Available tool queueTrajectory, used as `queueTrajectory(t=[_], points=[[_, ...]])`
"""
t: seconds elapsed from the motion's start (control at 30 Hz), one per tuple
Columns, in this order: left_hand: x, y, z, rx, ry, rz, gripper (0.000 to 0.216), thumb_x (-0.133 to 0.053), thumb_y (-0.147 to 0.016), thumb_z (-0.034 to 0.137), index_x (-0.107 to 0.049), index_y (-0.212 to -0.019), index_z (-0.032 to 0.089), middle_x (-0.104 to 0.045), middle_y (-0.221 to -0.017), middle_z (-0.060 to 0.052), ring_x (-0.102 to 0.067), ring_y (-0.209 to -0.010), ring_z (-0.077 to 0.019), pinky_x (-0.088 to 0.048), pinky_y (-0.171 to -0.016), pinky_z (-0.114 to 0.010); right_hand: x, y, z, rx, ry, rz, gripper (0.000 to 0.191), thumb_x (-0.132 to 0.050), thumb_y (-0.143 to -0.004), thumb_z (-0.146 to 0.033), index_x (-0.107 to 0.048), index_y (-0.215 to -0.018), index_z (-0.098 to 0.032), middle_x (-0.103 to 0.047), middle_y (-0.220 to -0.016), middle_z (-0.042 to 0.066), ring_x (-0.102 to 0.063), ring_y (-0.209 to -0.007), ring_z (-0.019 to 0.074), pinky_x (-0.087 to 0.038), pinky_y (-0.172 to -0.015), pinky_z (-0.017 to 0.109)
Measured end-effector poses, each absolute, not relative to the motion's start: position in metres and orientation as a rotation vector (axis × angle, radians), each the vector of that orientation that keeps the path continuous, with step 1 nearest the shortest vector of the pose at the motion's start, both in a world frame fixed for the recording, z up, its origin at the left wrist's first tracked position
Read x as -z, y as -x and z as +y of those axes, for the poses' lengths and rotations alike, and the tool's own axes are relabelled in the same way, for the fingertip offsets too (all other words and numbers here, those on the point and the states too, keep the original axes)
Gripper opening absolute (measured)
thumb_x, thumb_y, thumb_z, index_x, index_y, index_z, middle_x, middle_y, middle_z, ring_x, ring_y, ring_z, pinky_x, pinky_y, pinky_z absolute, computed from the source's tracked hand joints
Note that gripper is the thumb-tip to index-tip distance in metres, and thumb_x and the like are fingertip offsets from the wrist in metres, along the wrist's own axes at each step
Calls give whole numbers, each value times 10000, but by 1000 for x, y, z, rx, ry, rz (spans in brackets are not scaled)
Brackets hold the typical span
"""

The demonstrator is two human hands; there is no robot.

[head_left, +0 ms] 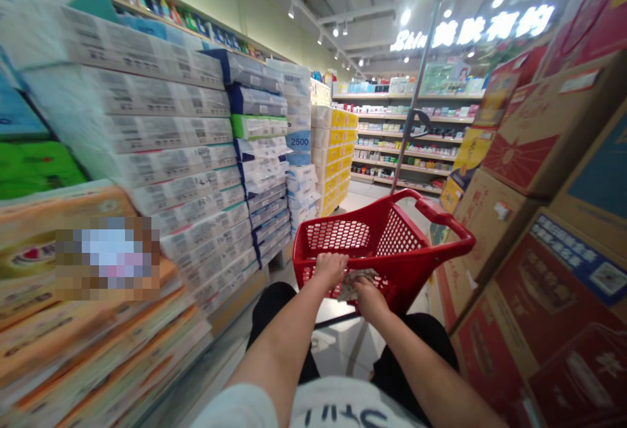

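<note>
A red plastic shopping cart (426,251) with perforated walls stands in front of my knees, its handle turned off to the right. My left hand (332,268) is closed over the cart's near rim. Lower and to the right, my right hand (372,300) presses a crumpled greyish, patterned cloth (351,284) against the outside of the near wall. Its fingers are bent over the cloth, partly hiding it. Through the holes, no goods can be made out inside the cart.
Tall stacks of wrapped paper packs (176,121) line the left, with orange packs (73,349) nearest me. Cardboard cartons (533,127) are piled close on the right. Beyond the cart are a glass door with a handle (418,123) and stocked shelves (392,131).
</note>
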State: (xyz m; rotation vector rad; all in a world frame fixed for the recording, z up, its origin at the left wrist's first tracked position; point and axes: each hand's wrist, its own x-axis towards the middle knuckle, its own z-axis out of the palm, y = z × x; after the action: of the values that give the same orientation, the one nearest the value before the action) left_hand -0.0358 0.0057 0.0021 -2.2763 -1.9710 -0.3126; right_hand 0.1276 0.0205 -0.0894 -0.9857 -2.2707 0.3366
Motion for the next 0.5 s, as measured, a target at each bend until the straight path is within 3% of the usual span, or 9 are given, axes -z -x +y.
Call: queueTrajectory(t=[0.27, 0.5], points=[[-6, 36, 4, 284, 2282, -1986, 412, -204, -990, 343, -597, -1011, 224, -665, -984, -75, -584, -932, -228, -381, -791, -378, 84, -116, 23, -438, 995, -2051, 558, -418, -583, 29, -690, -1013, -200, -644, -1059, 80, -595, -1025, 200, -470, -937, 342], [-4, 38, 3, 310, 2309, -1961, 415, -200, -988, 329, -595, -1064, 227, -667, -990, -87, -587, -943, -242, -384, -812, -388, 69, -116, 16, -478, 1000, -1993, 599, -411, -580, 14, -671, -1077, -196, -627, -1119, 87, -576, -1079, 211, -437, -1002, 373]])
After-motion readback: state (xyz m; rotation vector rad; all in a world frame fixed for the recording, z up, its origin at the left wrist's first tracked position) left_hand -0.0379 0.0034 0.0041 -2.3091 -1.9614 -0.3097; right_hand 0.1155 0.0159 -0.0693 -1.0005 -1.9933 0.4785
